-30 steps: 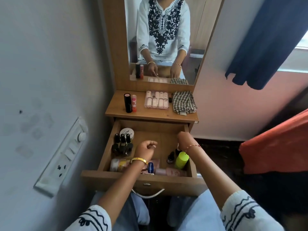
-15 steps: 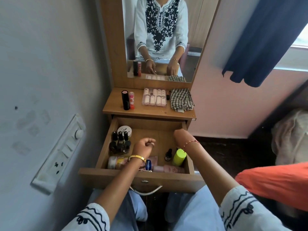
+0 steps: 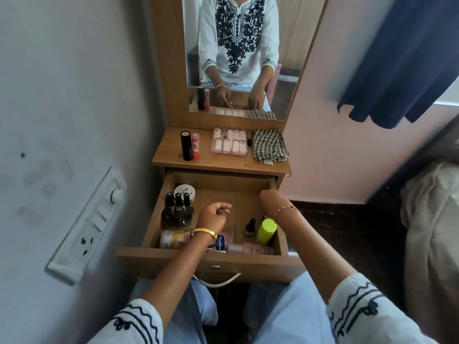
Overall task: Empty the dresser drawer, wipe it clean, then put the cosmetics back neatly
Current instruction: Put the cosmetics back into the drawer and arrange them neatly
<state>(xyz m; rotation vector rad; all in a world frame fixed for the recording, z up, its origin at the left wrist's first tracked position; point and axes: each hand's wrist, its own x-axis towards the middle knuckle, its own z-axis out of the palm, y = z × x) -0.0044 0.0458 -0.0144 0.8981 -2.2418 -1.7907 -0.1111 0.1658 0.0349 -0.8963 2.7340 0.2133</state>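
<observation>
Fingers of both hands curl downward above the open drawer (image 3: 159,212).

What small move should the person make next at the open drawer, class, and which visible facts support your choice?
Probably lower the left hand to lift one item, such as the Vaseline jar just below it, and set it on the dresser top. The drawer still holds many cosmetics, while only a few stand on top beside the checked cloth. The left hand's fingers are curled with nothing visible in their grip.
</observation>
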